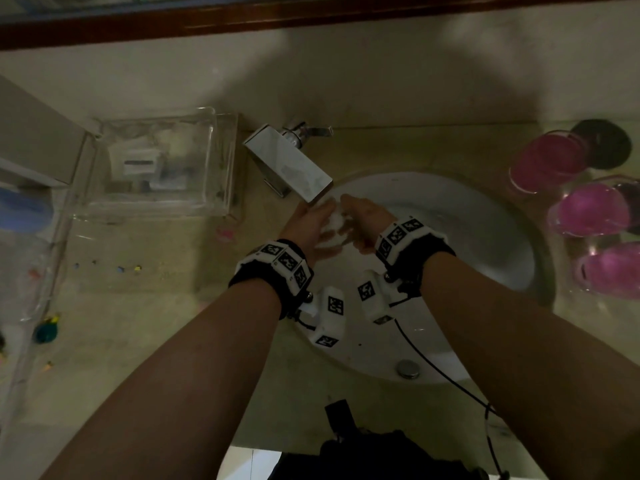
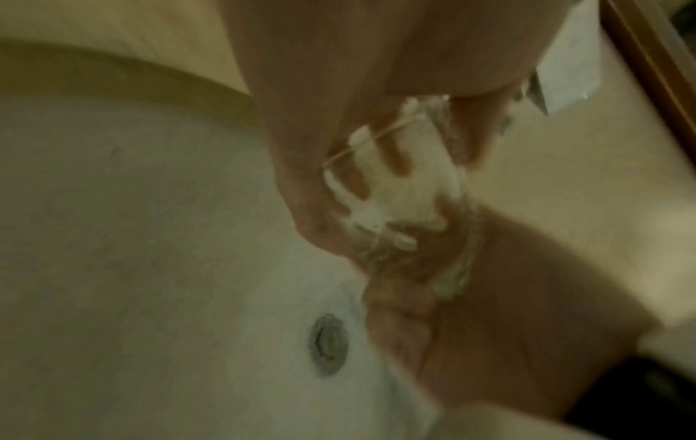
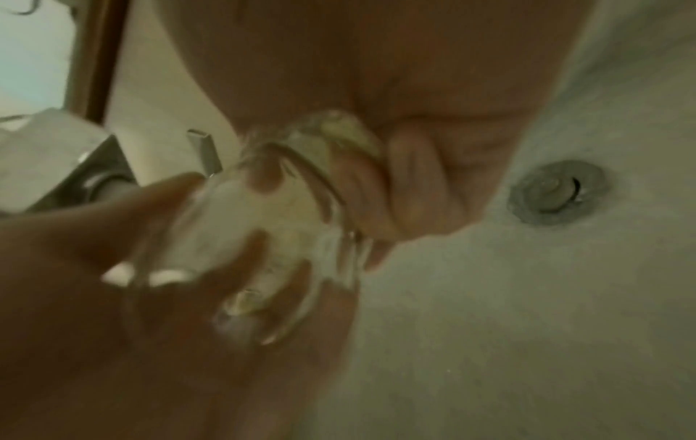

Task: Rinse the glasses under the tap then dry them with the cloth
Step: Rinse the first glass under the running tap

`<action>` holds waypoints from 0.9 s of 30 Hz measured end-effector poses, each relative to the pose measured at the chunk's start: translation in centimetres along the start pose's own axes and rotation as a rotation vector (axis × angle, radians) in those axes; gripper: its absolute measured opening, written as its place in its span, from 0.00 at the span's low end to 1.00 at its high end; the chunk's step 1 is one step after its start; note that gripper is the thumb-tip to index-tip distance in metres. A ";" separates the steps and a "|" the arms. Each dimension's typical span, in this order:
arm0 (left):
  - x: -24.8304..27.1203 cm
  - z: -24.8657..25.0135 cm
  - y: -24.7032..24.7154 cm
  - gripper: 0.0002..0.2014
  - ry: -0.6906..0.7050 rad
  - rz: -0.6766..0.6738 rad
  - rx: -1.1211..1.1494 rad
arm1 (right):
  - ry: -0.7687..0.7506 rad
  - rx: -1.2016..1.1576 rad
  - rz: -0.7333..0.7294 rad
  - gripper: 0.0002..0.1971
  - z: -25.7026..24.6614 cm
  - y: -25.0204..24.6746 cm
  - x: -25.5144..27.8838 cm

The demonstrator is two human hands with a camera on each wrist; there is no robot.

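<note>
Both hands met under tap (image 1: 289,161): left hand (image 1: 308,223) and right hand (image 1: 363,216) had fingers curled round clear glass (image 1: 334,225) (blurred).

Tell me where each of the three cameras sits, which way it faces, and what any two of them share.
Head: worn on the head, looking down at the sink and tap; shows both forearms, left hand and right hand.
Left wrist: looks along the left hand at the glass; the right hand shows too.
Right wrist: looks along the right hand at the glass; the left hand shows too.
Shared: both wrist views show the glass and the drain.
</note>
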State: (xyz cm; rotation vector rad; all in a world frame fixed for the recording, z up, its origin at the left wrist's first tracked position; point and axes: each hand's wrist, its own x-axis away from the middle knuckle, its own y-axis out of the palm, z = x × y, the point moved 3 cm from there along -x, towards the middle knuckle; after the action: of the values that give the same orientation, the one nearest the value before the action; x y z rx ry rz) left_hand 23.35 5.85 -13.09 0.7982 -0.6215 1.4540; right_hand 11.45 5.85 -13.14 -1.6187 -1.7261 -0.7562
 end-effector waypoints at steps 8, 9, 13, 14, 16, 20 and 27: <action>-0.8 -0.5 -0.6 0.38 -0.124 -0.059 0.031 | 0.043 -0.230 -0.093 0.15 -0.8 0.7 -0.2; -0.8 -0.5 -0.6 0.31 -0.108 -0.058 0.048 | 0.044 -0.273 -0.073 0.16 -1.0 0.8 -0.4; -1.2 -0.1 -0.7 0.14 -0.073 0.124 0.044 | -0.007 -0.148 0.071 0.24 -1.8 1.4 -0.7; -1.2 0.0 -0.8 0.12 -0.067 0.141 0.019 | -0.024 -0.098 0.115 0.24 -1.7 1.2 -0.4; -0.6 0.0 -0.8 0.11 -0.072 0.070 -0.020 | -0.067 -0.096 0.011 0.24 -1.0 1.0 -1.0; 0.2 -0.3 -0.3 0.08 -0.062 -0.070 -0.014 | 0.079 -0.337 -0.075 0.27 0.1 0.2 -1.2; -0.7 0.6 0.6 0.15 0.014 0.019 -0.026 | 0.005 -0.123 -0.005 0.20 1.3 -0.3 -0.8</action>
State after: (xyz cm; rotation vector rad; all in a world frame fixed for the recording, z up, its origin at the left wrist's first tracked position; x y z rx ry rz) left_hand 22.82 4.91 -13.26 0.7635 -0.6376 1.4647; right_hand 11.04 6.33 -14.56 -1.6932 -1.7103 -0.8835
